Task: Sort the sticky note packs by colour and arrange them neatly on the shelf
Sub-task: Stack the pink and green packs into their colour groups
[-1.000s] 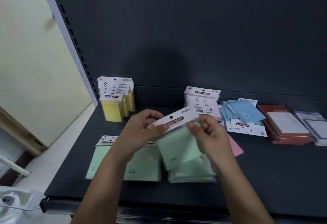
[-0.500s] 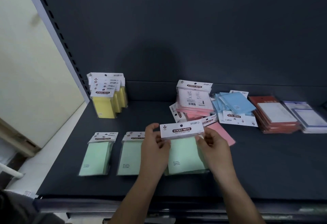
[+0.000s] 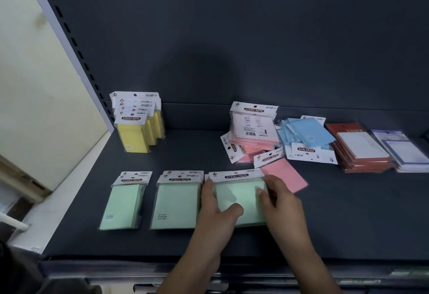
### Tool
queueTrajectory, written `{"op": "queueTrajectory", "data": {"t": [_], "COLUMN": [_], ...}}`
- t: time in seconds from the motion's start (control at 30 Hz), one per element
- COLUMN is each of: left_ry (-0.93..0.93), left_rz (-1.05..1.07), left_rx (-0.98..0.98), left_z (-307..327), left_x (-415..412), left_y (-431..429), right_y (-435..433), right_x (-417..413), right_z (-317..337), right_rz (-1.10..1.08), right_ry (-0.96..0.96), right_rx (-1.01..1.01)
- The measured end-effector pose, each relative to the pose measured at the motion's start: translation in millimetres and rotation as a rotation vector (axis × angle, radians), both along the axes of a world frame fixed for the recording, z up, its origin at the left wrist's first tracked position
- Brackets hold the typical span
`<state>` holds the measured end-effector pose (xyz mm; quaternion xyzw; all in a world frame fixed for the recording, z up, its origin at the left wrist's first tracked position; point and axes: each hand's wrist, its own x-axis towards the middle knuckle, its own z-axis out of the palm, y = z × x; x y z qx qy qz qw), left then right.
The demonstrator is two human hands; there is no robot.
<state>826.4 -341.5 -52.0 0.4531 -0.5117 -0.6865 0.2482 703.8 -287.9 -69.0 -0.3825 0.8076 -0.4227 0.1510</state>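
On shelf [image 3: 348, 212], green pack [image 3: 239, 198] lies flat just right of neighbouring green pile [image 3: 176, 203]. Side edges clasped by left hand [image 3: 213, 214] and right hand [image 3: 281, 205], fingers [image 3: 262, 195] curled, likely squaring it into row.

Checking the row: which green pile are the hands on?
The rightmost green pile, beside the pink pack; only it has the left hand and right hand gripping its sides.

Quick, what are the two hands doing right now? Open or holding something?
Left hand: holding the left edge of the green sticky note pack, thumb on top.
Right hand: holding the same pack's right edge.
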Motion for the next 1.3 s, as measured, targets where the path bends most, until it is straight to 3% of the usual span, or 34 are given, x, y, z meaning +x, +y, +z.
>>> {"op": "queueTrajectory", "data": {"t": [0.13,0.27,0.53,0.7,0.93,1.07,1.3], "left_ry": [0.163,0.284,0.203,0.245,0.366,0.408,0.208], "left_rz": [0.184,0.309,0.157,0.100,-0.061,-0.048,-0.074], "left_rx": [0.053,0.124,0.039,-0.140,-0.300,-0.279,-0.371], "left_z": [6.5,12.4,3.0,-1.4,-3.1,-10.2,-23.4], "left_x": [-5.5,-8.6,-8.8,-4.8,-1.5,5.4,9.1], "left_y": [-2.3,-7.5,-10.3,-13.1,-18.7,-20.6,-23.1], "right_y": [1.2,3.6,7.1,3.1,-2.6,-1.5,3.2], "right_x": [4.5,2.9,6.3,3.7,3.9,3.5,11.8], "right_z": [-3.3,-8.7,-12.6,-7.8,11.7,16.5,1.5], "right_rz": [0.014,-0.050,-0.072,-0.099,-0.001,0.030,0.041], "right_ry": [0.012,-0.130,-0.381,-0.569,-0.695,-0.731,-0.729], "right_rx": [-0.021,-0.124,-0.338,-0.454,-0.566,-0.588,-0.569]}}
